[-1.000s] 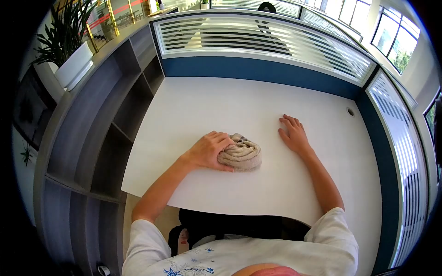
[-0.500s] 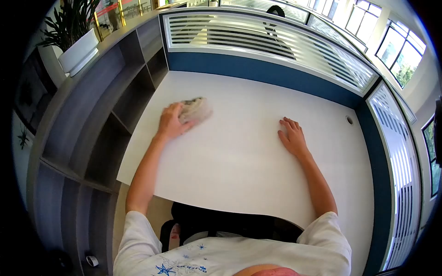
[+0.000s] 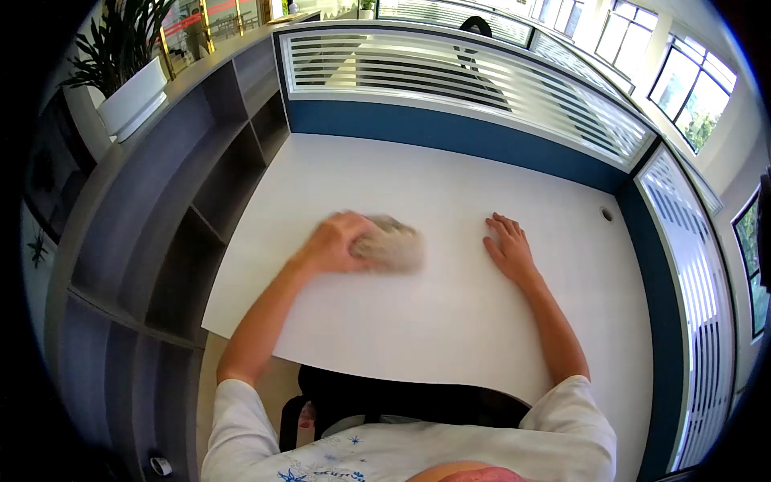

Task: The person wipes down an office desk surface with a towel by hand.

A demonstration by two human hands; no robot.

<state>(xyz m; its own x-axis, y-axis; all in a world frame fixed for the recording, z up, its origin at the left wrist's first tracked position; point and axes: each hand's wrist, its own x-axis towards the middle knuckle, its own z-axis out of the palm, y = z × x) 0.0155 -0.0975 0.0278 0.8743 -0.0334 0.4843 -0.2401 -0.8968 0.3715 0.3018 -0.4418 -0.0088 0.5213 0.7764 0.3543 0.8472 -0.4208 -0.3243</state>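
My left hand grips the left side of a bunched beige cloth on the white desk, left of its middle. Both the hand and the cloth are blurred by motion. To the right, my right hand lies on the desk top with its fingers apart and nothing in it. A stretch of bare desk surface separates it from the cloth.
A blue divider with a striped glass panel runs behind the desk and along its right. Grey shelves stand at the left, with a potted plant on top. A cable hole is at the back right.
Half a second ago my left hand and the cloth were farther back and left on the desk; they have since moved right and nearer. My right hand has stayed in place.
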